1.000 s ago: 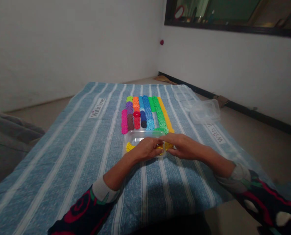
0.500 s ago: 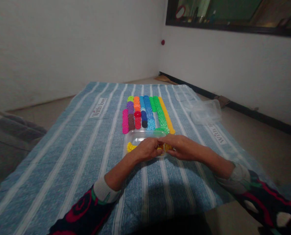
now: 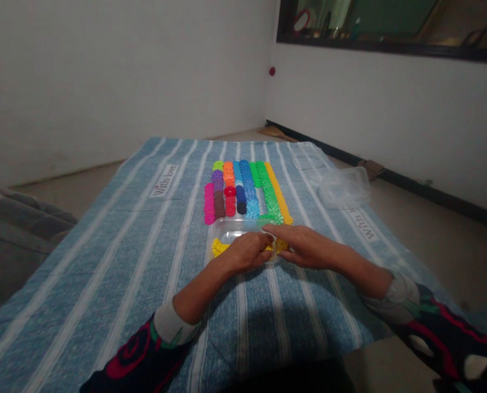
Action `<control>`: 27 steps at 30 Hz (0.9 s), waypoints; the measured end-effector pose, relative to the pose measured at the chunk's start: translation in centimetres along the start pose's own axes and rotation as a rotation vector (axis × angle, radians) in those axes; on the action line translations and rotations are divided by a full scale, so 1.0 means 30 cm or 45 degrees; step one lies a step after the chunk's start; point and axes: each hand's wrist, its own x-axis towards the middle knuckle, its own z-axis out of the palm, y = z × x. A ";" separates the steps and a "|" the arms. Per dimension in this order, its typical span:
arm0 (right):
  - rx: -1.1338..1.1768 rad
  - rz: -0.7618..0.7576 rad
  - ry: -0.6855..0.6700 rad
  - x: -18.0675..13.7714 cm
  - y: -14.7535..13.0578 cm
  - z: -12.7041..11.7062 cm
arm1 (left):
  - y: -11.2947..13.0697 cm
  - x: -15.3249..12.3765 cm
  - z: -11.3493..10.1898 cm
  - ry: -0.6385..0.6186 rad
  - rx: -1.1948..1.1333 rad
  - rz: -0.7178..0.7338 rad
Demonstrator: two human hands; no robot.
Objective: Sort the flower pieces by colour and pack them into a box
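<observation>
A clear plastic container [image 3: 243, 222] stands in front of me with a curved row of small yellow discs [image 3: 219, 247] in it. My left hand [image 3: 248, 252] reaches over its near side, fingers bent down around yellow discs in the container's right part. The fingertips are partly hidden. At the container's right end is my right hand [image 3: 304, 245], its fingers stretched over the corner and the thumb apart below. More yellow pieces [image 3: 283, 244] show between that thumb and the fingers; whether they are gripped is unclear.
Beyond the container, rows of coloured discs [image 3: 249, 188] lie side by side on the striped blue cloth [image 3: 137, 262]. Clear plastic containers [image 3: 344, 187] stand at the right edge. Grey fabric [image 3: 18, 240] is at the left. A wall and dark-framed window rise behind.
My left hand has shifted slightly down and away from my right fingertips, so more yellow discs show between them. My right hand has stayed nearly in place.
</observation>
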 end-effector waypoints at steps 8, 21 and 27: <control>-0.027 0.032 -0.031 0.006 -0.001 0.004 | -0.005 -0.001 0.001 -0.004 -0.013 0.011; 0.012 -0.011 0.025 -0.006 0.013 0.000 | -0.002 -0.002 -0.005 -0.001 -0.095 0.003; 0.027 0.024 0.061 -0.027 0.021 -0.013 | 0.007 0.002 -0.009 0.021 -0.124 0.003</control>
